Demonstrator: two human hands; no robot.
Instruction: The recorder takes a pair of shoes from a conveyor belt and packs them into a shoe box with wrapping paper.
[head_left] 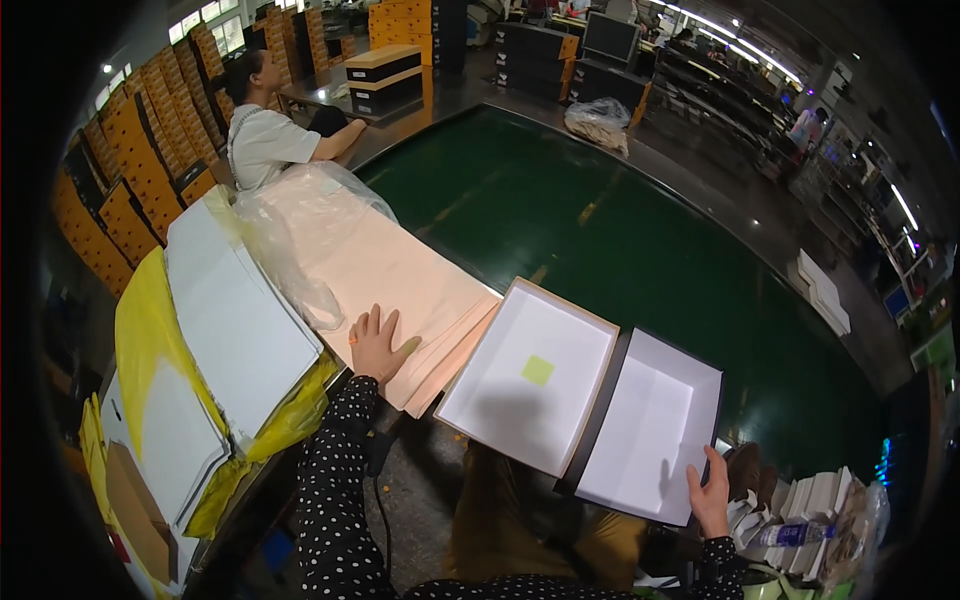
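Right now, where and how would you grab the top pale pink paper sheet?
I'd pinch the top pale pink paper sheet at its near right end, coming from the wearer's side with the left hand: fanned paper layers there should ease separation, while clear plastic film covers the far end.

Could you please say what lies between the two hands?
The head view shows pink paper, a white-lined lid and a box between the left hand and right hand.

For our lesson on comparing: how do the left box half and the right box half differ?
The left box half has a tan rim; the right box half has a dark one. The left box half shows a yellow-green square; the right box half shows none. Both are white inside.
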